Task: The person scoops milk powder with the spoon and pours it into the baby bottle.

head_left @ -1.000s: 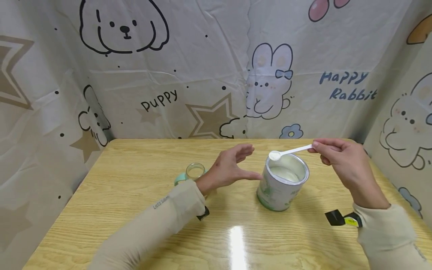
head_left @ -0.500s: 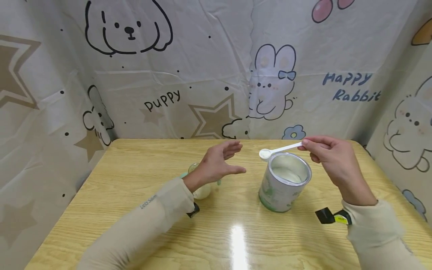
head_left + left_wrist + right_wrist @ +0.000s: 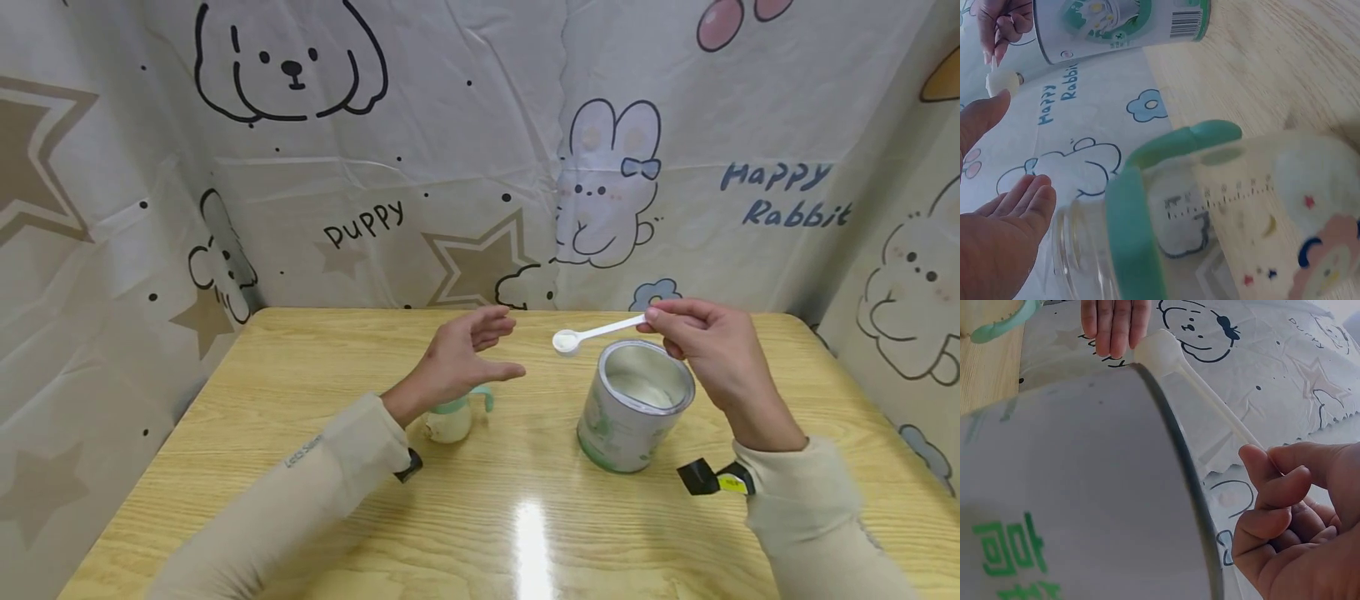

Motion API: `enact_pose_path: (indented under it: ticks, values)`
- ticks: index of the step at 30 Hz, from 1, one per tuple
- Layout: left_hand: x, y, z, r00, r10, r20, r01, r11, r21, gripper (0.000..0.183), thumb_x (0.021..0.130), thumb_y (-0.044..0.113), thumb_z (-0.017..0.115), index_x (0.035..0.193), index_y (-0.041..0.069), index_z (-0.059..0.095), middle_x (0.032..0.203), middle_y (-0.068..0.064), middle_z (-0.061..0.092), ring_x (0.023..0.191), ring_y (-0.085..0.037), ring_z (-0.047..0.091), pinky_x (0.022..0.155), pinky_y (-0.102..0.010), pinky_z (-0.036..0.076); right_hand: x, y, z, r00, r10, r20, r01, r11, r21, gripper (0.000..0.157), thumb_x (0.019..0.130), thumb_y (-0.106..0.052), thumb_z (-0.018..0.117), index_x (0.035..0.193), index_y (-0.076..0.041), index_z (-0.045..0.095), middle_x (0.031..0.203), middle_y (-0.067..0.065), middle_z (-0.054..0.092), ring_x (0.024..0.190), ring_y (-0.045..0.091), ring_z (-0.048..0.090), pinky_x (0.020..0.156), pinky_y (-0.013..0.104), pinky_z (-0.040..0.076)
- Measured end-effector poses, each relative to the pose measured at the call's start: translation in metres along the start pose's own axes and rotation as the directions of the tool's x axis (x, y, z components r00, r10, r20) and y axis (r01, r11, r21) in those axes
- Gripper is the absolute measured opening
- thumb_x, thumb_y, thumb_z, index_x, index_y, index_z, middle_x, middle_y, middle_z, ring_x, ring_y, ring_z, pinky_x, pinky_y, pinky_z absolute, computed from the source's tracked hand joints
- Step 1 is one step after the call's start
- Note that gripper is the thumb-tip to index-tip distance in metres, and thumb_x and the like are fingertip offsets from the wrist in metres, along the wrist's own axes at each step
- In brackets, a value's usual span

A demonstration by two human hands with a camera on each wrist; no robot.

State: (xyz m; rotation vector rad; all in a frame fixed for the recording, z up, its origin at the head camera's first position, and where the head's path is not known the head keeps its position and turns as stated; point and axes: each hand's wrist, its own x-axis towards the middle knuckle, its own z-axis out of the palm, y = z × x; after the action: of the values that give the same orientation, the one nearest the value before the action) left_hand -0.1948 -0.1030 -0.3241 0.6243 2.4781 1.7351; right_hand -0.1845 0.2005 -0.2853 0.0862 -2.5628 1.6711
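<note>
Between thumb and fingers, my right hand point(image 3: 708, 350) pinches the handle end of a white measuring scoop point(image 3: 596, 331). White powder fills the scoop's bowl, which is held level left of the open can. That milk powder can point(image 3: 633, 417), white with green print, stands upright with powder inside. My left hand point(image 3: 457, 354) is held in the air with thumb and fingers spread apart, holding nothing. Below and behind its wrist is a baby bottle point(image 3: 450, 423) with a mint-green collar and handles, partly hidden in the head view. In the left wrist view the bottle point(image 3: 1210, 212) shows its open threaded neck and measuring marks.
The wooden table point(image 3: 465, 533) carries the can on the right and the bottle left of the middle. A cartoon-printed cloth point(image 3: 420, 150) hangs behind the table and along both sides.
My right hand has carried the filled scoop leftward, from over the can to past its left rim. My left hand has drawn back left, away from the can, over the bottle.
</note>
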Motion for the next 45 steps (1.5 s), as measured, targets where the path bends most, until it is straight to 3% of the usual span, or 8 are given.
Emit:
enact_pose_path:
  ticks: [8, 17, 25, 29, 35, 45]
  values:
    - [-0.007, -0.002, -0.012, 1.0, -0.005, -0.009, 0.006, 1.0, 0.03, 0.077, 0.08, 0.007, 0.085, 0.146, 0.0, 0.045, 0.139, -0.014, 0.058, 0.129, -0.026, 0.054, 0.108, -0.03, 0.045, -0.001, -0.006, 0.01, 1.0, 0.0, 0.02, 0.001, 1.0, -0.011, 0.043, 0.099, -0.033, 0.066, 0.122, 0.003, 0.064, 0.087, -0.012, 0.073, 0.071, 0.01, 0.052, 0.063, 0.019, 0.047]
    - [-0.016, -0.01, -0.028, 0.999, -0.036, -0.031, 0.038, 0.996, 0.084, 0.076, 0.083, 0.016, 0.084, 0.146, 0.003, 0.045, 0.14, -0.012, 0.058, 0.13, -0.025, 0.053, 0.111, -0.036, 0.043, 0.003, -0.011, 0.023, 0.998, -0.009, 0.056, 0.006, 0.998, 0.056, 0.044, 0.1, -0.027, 0.065, 0.127, 0.007, 0.061, 0.087, -0.012, 0.072, 0.072, 0.007, 0.053, 0.062, 0.015, 0.049]
    - [-0.03, -0.02, -0.046, 0.997, -0.061, -0.037, 0.065, 0.991, 0.116, 0.079, 0.082, 0.022, 0.085, 0.148, 0.006, 0.044, 0.142, -0.01, 0.056, 0.134, -0.028, 0.049, 0.113, -0.045, 0.039, 0.001, -0.017, 0.036, 0.997, -0.003, 0.074, -0.001, 0.998, 0.057, 0.041, 0.099, -0.028, 0.065, 0.125, 0.004, 0.063, 0.092, -0.007, 0.073, 0.071, 0.01, 0.053, 0.062, 0.018, 0.047]
    - [-0.035, -0.023, -0.052, 0.998, -0.061, -0.026, 0.064, 0.986, 0.152, 0.081, 0.082, 0.02, 0.085, 0.149, 0.004, 0.043, 0.144, -0.011, 0.054, 0.135, -0.029, 0.047, 0.114, -0.045, 0.038, 0.001, -0.018, 0.043, 0.996, -0.009, 0.084, 0.003, 0.997, 0.071, 0.04, 0.099, -0.026, 0.065, 0.123, 0.005, 0.063, 0.091, -0.004, 0.074, 0.069, 0.011, 0.052, 0.064, 0.02, 0.046]
    - [-0.039, -0.031, -0.057, 0.999, -0.053, 0.007, 0.051, 0.978, 0.203, 0.083, 0.08, 0.021, 0.087, 0.148, 0.003, 0.043, 0.145, -0.014, 0.052, 0.136, -0.033, 0.045, 0.116, -0.044, 0.036, 0.001, -0.021, 0.054, 0.997, -0.007, 0.077, 0.0, 0.996, 0.085, 0.036, 0.098, -0.024, 0.067, 0.121, 0.004, 0.065, 0.094, 0.0, 0.075, 0.069, 0.011, 0.053, 0.064, 0.02, 0.048]
    - [-0.046, -0.042, -0.056, 0.997, -0.072, 0.042, 0.062, 0.976, 0.21, 0.087, 0.076, 0.018, 0.09, 0.147, -0.002, 0.042, 0.145, -0.016, 0.051, 0.137, -0.034, 0.045, 0.116, -0.047, 0.035, 0.003, -0.025, 0.074, 0.996, -0.019, 0.085, 0.009, 0.993, 0.115, 0.032, 0.098, -0.021, 0.068, 0.118, 0.003, 0.067, 0.095, 0.004, 0.075, 0.07, 0.012, 0.055, 0.062, 0.02, 0.05]
